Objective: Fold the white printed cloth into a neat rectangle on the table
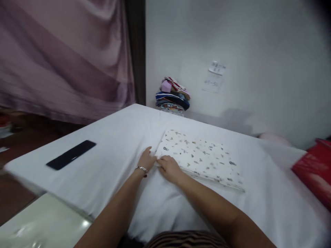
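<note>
A folded white cloth (199,155) with a small scattered print lies flat on the white-covered table. Both hands meet at its near left corner. My left hand (147,160), with a silver bracelet at the wrist, is closed at that corner, though its fingertips are partly hidden. Close beside it, my right hand (169,168) has its fingers curled over the cloth's near edge, gripping it. The layers of the fold show along the front edge, right of my right hand.
A dark flat strip (71,155) lies on the table's left side. Folded clothes (173,94) are stacked beyond the far edge by the wall. Something red (314,172) is at the right edge. A pink curtain (64,55) hangs at left; a glossy pale surface (46,224) sits lower left.
</note>
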Available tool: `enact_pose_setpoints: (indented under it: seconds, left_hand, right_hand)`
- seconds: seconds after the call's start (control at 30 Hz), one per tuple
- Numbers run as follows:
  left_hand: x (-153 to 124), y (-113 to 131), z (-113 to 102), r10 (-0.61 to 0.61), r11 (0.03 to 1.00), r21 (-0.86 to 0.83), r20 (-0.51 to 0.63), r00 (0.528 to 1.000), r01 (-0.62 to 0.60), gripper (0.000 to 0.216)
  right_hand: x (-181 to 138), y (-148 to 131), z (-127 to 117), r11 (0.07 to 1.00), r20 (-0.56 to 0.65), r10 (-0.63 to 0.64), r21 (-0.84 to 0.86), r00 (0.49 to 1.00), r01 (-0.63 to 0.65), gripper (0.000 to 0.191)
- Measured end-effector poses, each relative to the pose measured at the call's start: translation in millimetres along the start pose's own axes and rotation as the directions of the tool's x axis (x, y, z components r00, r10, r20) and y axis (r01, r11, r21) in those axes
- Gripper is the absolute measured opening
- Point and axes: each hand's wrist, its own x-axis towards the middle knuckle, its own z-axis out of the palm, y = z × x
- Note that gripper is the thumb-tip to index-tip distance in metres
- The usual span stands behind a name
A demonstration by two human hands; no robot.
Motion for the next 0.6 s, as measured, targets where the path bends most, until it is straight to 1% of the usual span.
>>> enact_pose_setpoints:
  seconds: [0.07, 0.17, 0.27, 0.33, 0.4, 0.47, 0.53, 0.6]
  left_hand:
    - [3, -1, 1, 0.036, 0.997, 0.066, 0.002, 0.999, -0.036, 0.063]
    - [7, -2, 1, 0.079, 0.984, 0.161, 0.002, 0.997, -0.078, 0.063]
    - [8, -1, 1, 0.129, 0.969, 0.215, -0.008, 0.992, -0.124, 0.062]
    - [7, 0, 2, 0.152, 0.962, 0.233, -0.019, 0.988, -0.144, 0.063]
    - [6, 1, 2, 0.162, 0.958, 0.246, -0.029, 0.986, -0.15, 0.065]
    - [6, 2, 2, 0.152, 0.958, 0.25, -0.035, 0.988, -0.139, 0.065]
    - [6, 3, 2, 0.14, 0.958, 0.255, -0.028, 0.99, -0.129, 0.064]
    - [6, 3, 1, 0.139, 0.958, 0.256, -0.017, 0.99, -0.13, 0.064]
  right_hand:
    - [-9, 7, -10, 1.0, -0.011, -0.018, 0.015, 1.0, 0.018, 0.022]
    - [-34, 25, -30, 1.0, -0.037, 0.023, 0.006, 0.999, -0.023, 0.019]
    - [-75, 44, -45, 0.995, -0.05, 0.098, -0.023, 0.994, -0.1, 0.022]
    - [-105, 51, -49, 0.985, -0.058, 0.161, -0.061, 0.985, -0.164, 0.029]
    - [-131, 55, -49, 0.974, -0.021, 0.199, -0.11, 0.98, -0.2, 0.04]
    - [-149, 56, -50, 0.967, 0.047, 0.224, -0.137, 0.974, -0.215, 0.046]
    - [-159, 59, -55, 0.962, 0.091, 0.248, -0.143, 0.965, -0.234, 0.05]
    - [-163, 66, -64, 0.952, 0.082, 0.284, -0.145, 0.955, -0.271, 0.052]
